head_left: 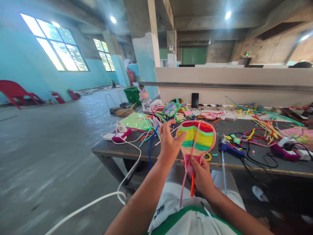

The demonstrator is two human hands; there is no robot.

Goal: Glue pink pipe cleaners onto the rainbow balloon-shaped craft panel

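A balloon-shaped craft piece [205,138] with a pink fuzzy rim and red, green, yellow and peach stripes is upright in front of me. My right hand [201,173] is closed on its narrow pink lower end. A pink pipe cleaner [195,143] runs down over the stripes and hangs below my fingers, beside an orange strip [192,186]. At the craft's left edge is my left hand [170,140], fingers apart and raised. Its thumb overlaps the rim; whether it touches is unclear.
Loose pipe cleaners [264,125] spread over the dark table [137,148]. A blue glue gun [231,148] lies right, near black cables. At left are a purple-and-white power strip [122,135] and a white cord [133,169]. A bottle [144,99] and phone [195,100] stand behind.
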